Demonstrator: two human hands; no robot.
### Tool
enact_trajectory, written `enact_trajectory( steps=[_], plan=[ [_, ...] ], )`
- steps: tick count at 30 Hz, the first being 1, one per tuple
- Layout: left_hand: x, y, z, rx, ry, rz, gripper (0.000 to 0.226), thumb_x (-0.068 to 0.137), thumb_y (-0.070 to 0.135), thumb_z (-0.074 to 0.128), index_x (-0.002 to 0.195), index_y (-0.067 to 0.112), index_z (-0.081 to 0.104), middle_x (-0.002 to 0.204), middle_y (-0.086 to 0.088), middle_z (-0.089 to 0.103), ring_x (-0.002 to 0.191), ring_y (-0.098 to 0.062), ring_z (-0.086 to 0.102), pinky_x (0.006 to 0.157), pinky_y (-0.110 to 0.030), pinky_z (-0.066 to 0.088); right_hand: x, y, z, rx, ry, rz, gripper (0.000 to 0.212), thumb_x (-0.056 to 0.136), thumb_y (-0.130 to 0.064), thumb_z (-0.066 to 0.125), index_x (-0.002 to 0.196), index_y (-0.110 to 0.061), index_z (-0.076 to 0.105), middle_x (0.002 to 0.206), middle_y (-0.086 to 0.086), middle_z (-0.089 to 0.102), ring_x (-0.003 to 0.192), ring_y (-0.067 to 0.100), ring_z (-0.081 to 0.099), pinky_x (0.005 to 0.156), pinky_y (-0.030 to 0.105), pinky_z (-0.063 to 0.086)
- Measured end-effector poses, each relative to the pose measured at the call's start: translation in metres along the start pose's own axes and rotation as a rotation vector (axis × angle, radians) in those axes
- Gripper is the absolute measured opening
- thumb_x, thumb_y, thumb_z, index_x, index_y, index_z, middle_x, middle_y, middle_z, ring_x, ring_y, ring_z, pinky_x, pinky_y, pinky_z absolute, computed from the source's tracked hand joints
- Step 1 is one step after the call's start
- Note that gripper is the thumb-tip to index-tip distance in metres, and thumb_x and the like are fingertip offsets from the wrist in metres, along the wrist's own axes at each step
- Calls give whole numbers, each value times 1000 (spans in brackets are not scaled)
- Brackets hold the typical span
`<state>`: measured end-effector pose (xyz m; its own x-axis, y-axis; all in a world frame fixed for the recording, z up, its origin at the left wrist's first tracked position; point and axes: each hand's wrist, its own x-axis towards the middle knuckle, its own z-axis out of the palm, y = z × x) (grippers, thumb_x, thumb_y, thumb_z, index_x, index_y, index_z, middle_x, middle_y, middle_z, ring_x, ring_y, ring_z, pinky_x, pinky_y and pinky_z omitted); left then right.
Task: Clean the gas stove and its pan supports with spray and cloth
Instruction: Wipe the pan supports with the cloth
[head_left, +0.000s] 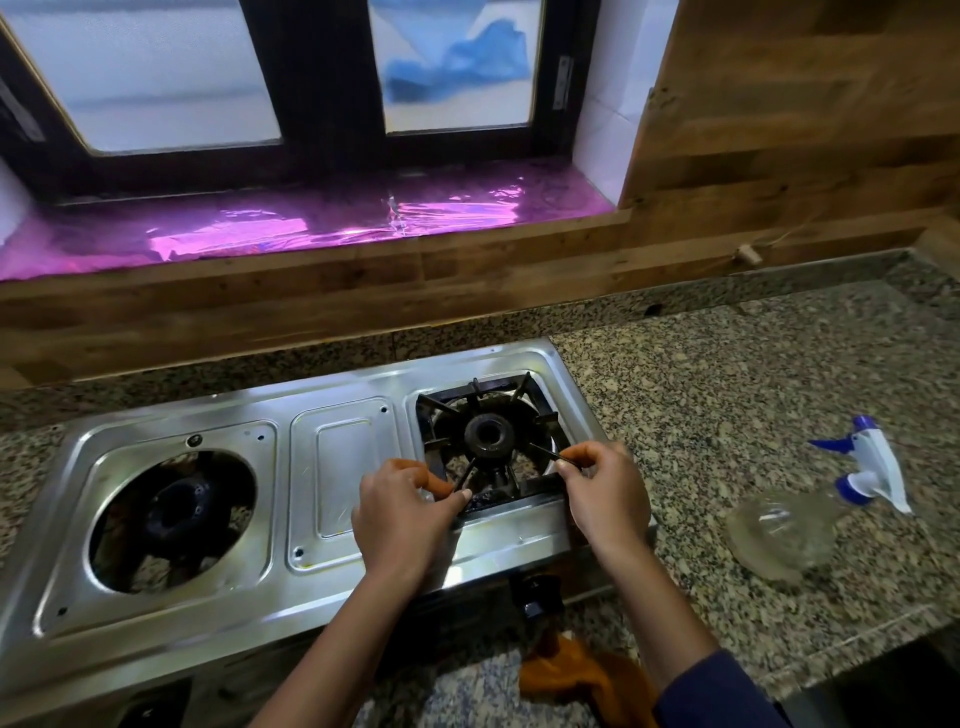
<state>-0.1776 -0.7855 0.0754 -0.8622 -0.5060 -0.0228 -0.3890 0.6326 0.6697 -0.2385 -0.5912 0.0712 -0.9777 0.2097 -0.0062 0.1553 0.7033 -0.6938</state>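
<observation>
Where the view begins, nearest the wearer, an orange cloth (576, 675) is found bunched on the counter edge, just below the black control knob (537, 592) on the front of the stove. Item: gas stove (343, 467), stainless steel, two burners, set on a speckled granite countertop (727, 374). Item: left hand (402, 512), fingers pinched on a front-left prong of the pan support (488, 431). Item: right hand (602, 491), thumb and forefinger closed on a front-right prong of the same support. The black support is seated over the right burner (487, 433); whether it is lifted clear of the steel cannot be told. The left burner (174, 512) is seen uncovered in its round opening. Item: spray bottle (810, 514), clear, with white and blue trigger head, laid on its side on the countertop to the right, well apart from the stove. Beyond, a wood-panelled wall (779, 130) is recorded, then a sill covered in purple foil (311, 228) beneath a dark-framed window (322, 78).
</observation>
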Motion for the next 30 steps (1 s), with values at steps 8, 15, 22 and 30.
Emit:
enact_trajectory(
  steps=[8, 15, 22, 30],
  plan=[
    [-3, -2, 1, 59, 53, 55, 23, 67, 54, 80, 60, 36, 67, 97, 15, 63, 100, -16, 55, 77, -34, 45, -1, 2, -2, -16, 17, -50, 1, 86, -30, 72, 87, -30, 71, 95, -9, 56, 83, 16, 59, 55, 24, 38],
    [-6, -9, 3, 102, 69, 96, 18, 70, 49, 79, 69, 33, 72, 103, 13, 70, 100, -18, 58, 76, -34, 46, -3, 7, -1, -58, 14, -85, 9, 89, -31, 68, 94, -27, 74, 92, -9, 56, 76, 13, 55, 51, 21, 32],
    [-29, -14, 4, 114, 102, 223, 23, 75, 34, 75, 97, 28, 71, 95, 9, 69, 98, -22, 59, 74, -33, 42, -35, 27, -11, 131, 72, -177, 7, 92, -29, 61, 97, -31, 64, 98, -12, 57, 74, 6, 58, 56, 28, 52],
    [-58, -15, 14, 120, -7, 491, 43, 80, 30, 69, 122, 21, 63, 122, 3, 64, 122, -20, 54, 97, -41, 47, -120, 126, -11, -39, -34, -266, 10, 78, -36, 67, 87, -31, 65, 85, -15, 63, 78, 8, 61, 64, 30, 53]
  ],
)
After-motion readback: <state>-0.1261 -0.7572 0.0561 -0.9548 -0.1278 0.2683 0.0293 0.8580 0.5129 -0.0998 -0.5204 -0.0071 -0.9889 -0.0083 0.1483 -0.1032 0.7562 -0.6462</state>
